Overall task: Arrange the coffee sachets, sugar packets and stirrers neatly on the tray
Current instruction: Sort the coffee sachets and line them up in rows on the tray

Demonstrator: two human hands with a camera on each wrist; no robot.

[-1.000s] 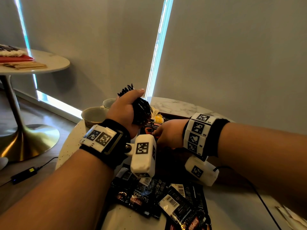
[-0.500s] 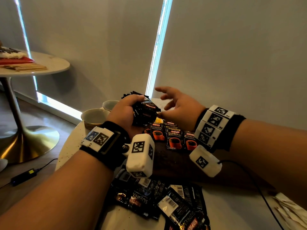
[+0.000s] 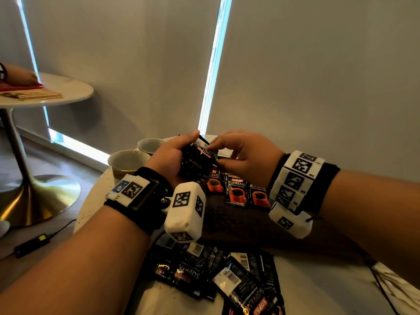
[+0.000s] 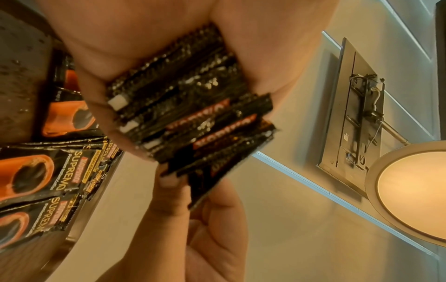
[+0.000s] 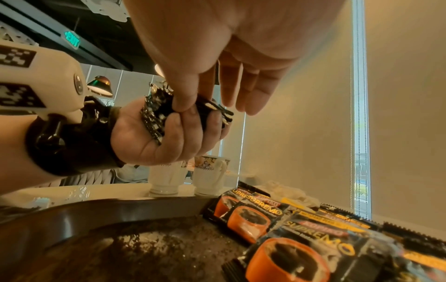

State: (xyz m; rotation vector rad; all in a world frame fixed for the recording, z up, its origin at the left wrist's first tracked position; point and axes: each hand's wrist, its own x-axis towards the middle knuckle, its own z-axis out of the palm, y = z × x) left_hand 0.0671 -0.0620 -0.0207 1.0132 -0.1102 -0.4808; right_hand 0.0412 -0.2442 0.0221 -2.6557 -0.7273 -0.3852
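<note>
Coffee sachets (image 3: pixel 204 272) lie nearest me in a loose, overlapping heap on the table (image 3: pixel 306 292), most of them face down with barcodes showing. Beyond that heap sits the dark tray (image 3: pixel 231 221), and along its far side a row of sachets (image 3: pixel 236 192) already lies face up, side by side, their orange cups showing. Above the tray my left hand (image 3: pixel 169 159) is curled round a thick stack of sachets (image 3: pixel 196 162), edges bunched in my palm. My right hand (image 3: pixel 245 155) pinches the outermost sachet of that stack between thumb and forefinger, the other fingers spread loose.

The stack looks fanned and uneven in the left wrist view, so I judge that pulling one sachet could drag its neighbours out and spill them over the tidy row below. A slack left grip would cause the same. Setting the sachet down carelessly could also nudge the row askew.

Past my hands, two cups (image 3: pixel 127 161) stand at the table's edge, close enough for my left elbow or wrist to knock. I cannot make out sugar packets or stirrers for certain.
</note>
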